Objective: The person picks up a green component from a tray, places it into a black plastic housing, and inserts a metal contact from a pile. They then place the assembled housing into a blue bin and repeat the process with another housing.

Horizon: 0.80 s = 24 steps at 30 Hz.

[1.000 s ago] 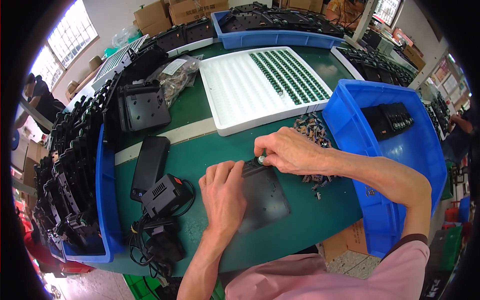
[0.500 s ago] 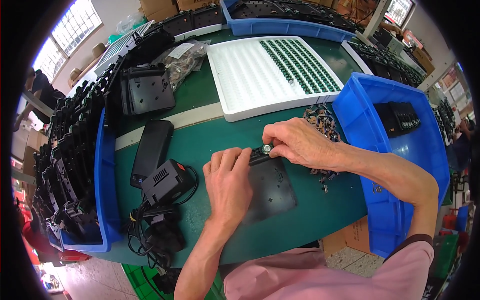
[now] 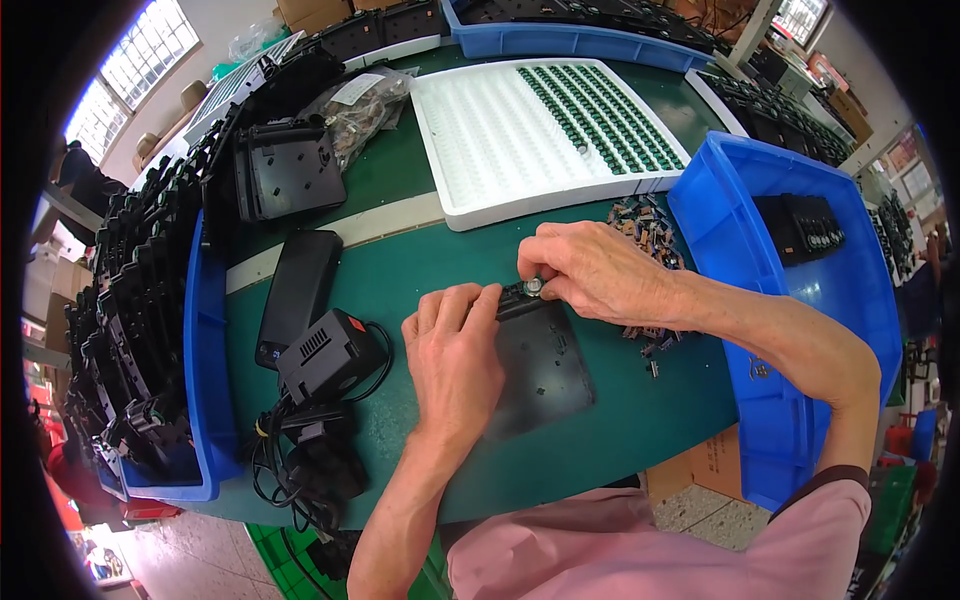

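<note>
1. Your right hand: thumb and index finger pinch a small round part at the upper edge of the black panel.
2. Your left hand: over the panel's left side, fingers at its top edge; can't tell if it's gripping.
3. Panel lies on the green table, in front of you.
4. Loose-parts pile by your right wrist; white tray beyond.

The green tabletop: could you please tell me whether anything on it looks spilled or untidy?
The small parts beside the right blue bin lie scattered in a loose heap, perhaps deliberately, untidy against the green pieces rowed neatly in the white tray.
</note>
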Motion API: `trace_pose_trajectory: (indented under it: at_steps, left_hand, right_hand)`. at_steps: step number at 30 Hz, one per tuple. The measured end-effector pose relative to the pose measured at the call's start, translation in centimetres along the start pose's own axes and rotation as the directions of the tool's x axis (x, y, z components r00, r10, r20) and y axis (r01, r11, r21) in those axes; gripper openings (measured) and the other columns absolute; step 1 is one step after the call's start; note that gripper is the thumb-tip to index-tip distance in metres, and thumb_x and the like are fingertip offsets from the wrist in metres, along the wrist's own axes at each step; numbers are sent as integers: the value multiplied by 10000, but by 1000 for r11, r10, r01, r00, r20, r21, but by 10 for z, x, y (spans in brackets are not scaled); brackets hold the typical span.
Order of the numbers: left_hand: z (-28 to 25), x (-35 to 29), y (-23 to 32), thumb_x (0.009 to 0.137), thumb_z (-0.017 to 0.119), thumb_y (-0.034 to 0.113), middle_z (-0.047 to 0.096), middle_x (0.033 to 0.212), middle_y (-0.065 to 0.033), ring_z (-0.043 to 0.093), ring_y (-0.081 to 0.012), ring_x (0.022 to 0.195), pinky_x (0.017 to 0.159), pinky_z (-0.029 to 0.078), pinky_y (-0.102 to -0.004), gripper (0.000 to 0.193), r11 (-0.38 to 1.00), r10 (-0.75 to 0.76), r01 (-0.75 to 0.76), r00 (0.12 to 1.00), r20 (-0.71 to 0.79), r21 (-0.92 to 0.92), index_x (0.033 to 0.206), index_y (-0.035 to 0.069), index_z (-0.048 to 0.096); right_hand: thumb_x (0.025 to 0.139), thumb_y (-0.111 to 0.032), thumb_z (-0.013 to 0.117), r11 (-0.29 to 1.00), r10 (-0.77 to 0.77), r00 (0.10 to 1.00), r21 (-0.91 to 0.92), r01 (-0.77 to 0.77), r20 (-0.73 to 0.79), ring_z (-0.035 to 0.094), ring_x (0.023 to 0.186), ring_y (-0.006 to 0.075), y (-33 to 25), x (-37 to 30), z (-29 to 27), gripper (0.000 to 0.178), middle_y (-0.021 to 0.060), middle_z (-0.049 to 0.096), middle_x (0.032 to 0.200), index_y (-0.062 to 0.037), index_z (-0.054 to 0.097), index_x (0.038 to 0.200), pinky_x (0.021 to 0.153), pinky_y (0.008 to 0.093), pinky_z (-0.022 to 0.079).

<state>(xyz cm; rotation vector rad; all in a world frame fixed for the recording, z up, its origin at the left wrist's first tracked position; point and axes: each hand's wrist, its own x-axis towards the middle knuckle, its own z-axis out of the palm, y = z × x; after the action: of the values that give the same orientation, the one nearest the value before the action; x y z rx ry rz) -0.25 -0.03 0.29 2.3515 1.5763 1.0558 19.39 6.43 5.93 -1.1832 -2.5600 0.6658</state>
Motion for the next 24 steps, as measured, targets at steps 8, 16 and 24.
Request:
trace_pose_trajectory:
  at_steps: [8, 16, 24]
  left_hand:
    - [0, -1, 0, 767, 698, -25, 633, 1066, -43, 569, -255, 1024, 852, 417, -403, 368, 1000, 8, -8, 1000, -6, 7, 1124, 64, 685]
    - [0, 0, 1, 751, 702, -39, 633, 1065, -49, 570, -261, 1017, 853, 418, -401, 388, 1000, 14, -14, 1000, -3, 6, 1125, 60, 683]
    - [-1, 0, 1, 751, 695, -50, 634, 1061, -60, 571, -274, 1013, 865, 423, -408, 388, 1000, 13, -13, 1000, -4, -11, 1126, 50, 682]
  right_hand:
    - [759, 8, 645, 998, 15, 1000, 67, -15, 0, 631, 892, 392, 1, 1, 3, 184, 190, 641, 894, 16, 608, 939, 758, 480, 490]
    - [801, -24, 702, 983, 108, 990, 142, -120, 85, 613, 713, 280, -5, 3, -8, 160, 108, 604, 755, 0, 604, 924, 658, 411, 473]
    - [789, 4, 665, 1000, 9, 998, 21, -8, -64, 646, 754, 309, 2, 2, 7, 118, 137, 643, 812, 6, 658, 907, 678, 416, 495]
